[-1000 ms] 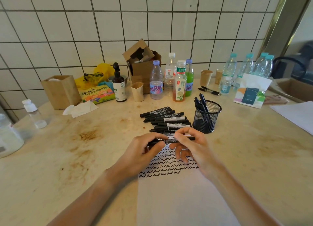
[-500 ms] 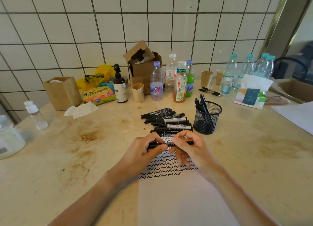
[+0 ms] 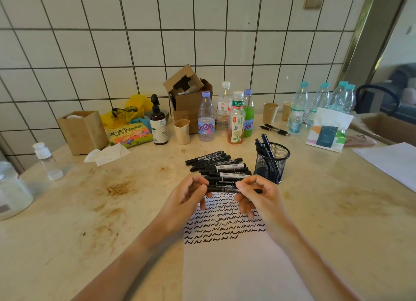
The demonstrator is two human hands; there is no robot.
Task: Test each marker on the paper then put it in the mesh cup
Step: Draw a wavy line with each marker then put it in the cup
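while both hands point(image 3: 225, 194) grip marker point(image 3: 227, 190)

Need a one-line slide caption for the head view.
Both hands hold a black marker above the squiggle-covered paper, beside the mesh cup.

We see the marker pile point(image 3: 219, 169) lying behind the paper point(image 3: 236, 267), the mesh cup point(image 3: 272, 163) just right of the pile, bottles point(image 3: 225, 116) behind.

Bright daylight from the right, soft shadows, wide-angle edge bending.
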